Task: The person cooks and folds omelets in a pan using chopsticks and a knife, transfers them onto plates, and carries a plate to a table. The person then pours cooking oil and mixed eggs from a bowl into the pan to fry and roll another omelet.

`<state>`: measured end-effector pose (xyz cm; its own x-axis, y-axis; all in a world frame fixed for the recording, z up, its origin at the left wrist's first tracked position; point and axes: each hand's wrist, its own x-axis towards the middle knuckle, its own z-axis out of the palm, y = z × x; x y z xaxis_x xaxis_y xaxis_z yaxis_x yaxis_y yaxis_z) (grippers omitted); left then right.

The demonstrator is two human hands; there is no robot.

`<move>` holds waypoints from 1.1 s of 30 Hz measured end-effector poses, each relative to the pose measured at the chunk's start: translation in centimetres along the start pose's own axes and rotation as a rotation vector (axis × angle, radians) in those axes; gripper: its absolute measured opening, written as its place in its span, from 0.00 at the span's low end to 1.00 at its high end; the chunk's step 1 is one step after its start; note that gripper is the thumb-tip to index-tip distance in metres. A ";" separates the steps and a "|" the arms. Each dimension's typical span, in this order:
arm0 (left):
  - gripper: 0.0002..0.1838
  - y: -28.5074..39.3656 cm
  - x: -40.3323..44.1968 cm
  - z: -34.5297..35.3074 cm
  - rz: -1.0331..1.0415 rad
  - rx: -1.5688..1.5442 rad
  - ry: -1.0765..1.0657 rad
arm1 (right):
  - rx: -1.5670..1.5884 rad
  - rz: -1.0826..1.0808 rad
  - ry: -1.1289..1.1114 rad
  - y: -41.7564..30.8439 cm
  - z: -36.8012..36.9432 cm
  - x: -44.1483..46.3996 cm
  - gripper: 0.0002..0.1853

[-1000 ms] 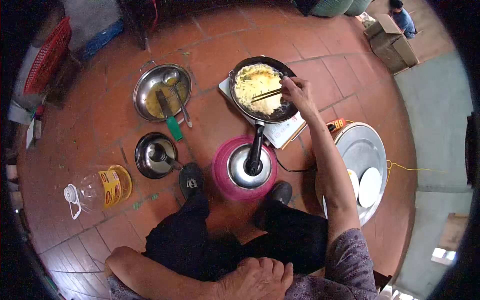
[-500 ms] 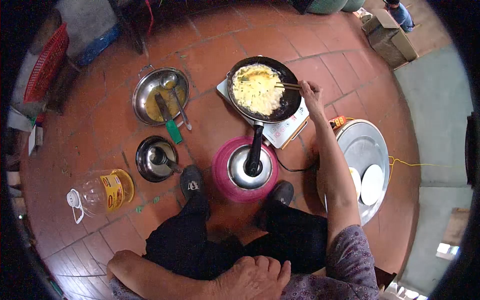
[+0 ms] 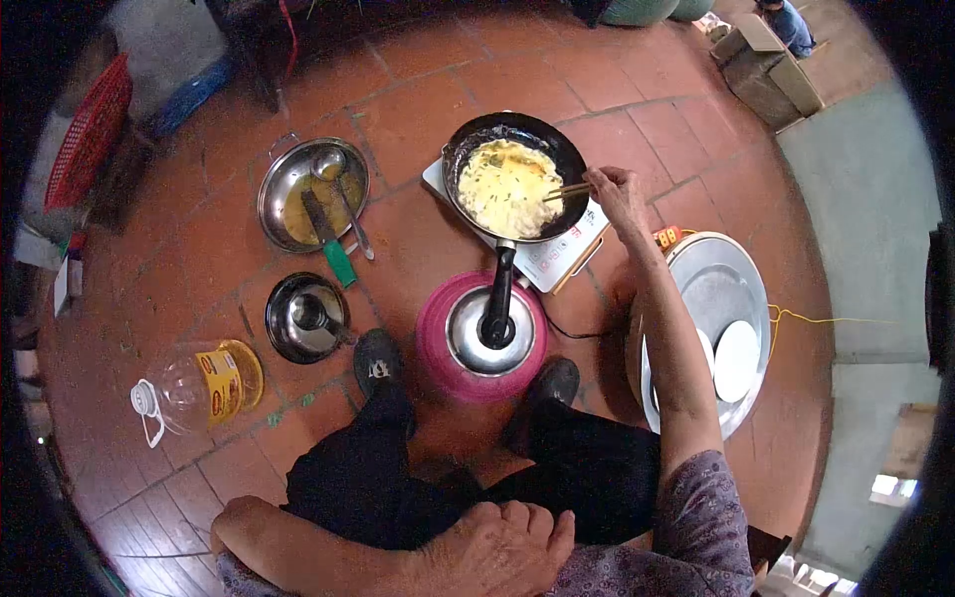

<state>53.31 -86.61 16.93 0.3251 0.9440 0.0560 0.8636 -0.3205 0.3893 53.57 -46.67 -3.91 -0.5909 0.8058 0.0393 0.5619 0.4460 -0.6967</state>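
Note:
My right hand is closed round a pair of chopsticks, their tips touching the right edge of a yellow omelette. Flecks of green show in the egg, which lies in a black frying pan. The pan rests on a white portable cooker, and its black handle points toward me. Across my lap lies my left arm, and my left hand rests there holding nothing, fingers loosely bent. Below the pan handle, a metal lid sits on a pink basin.
To the left, a metal bowl holds yellow liquid, a ladle and a green-handled knife. Nearer are a small bowl and an oil bottle. A round metal tray with white dishes stands right.
My right hand has lowered slightly and the chopstick tips have shifted down and left along the omelette's edge. The view has shifted a little; my left hand stays on my lap.

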 end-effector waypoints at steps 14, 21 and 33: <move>0.21 0.2 -0.4 0.7 0.001 0.067 0.045 | 0.169 -0.198 0.023 -0.9 2.1 -1.6 0.13; 0.21 0.0 -0.7 0.0 -0.029 0.037 0.070 | -0.074 -0.499 -0.021 -0.7 6.9 -4.1 0.09; 0.21 -0.7 -0.5 -1.1 0.001 -0.154 -0.128 | -0.065 -0.632 -0.235 -1.9 8.1 -5.8 0.11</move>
<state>52.15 -86.77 17.63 0.3809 0.9229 -0.0564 0.7971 -0.2968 0.5259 51.22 -55.35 -8.63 -0.9233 0.2800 0.2629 0.0967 0.8319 -0.5465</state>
